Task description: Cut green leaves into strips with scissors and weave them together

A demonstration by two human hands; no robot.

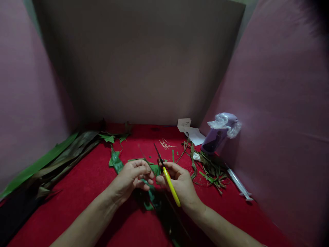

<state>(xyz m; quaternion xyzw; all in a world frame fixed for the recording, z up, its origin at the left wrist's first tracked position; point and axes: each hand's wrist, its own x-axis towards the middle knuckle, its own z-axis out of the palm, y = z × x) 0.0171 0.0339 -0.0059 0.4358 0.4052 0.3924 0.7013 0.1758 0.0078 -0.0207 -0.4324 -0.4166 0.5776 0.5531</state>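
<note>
Head view. Left grip: the left hand [136, 175] appears to pinch a thin strip [145, 158] above the red surface [84, 183]. Right grip: the right hand [183, 183] grasps a yellow-handled tool [171, 187], tip pointing away. Good practice, presumably: steady strip, fingers clear of the tip.

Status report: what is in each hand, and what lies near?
Left hand holding thin strand. Right hand gripping yellow-handled tool, pointing forward. Green leaf pieces close around hands.
</note>
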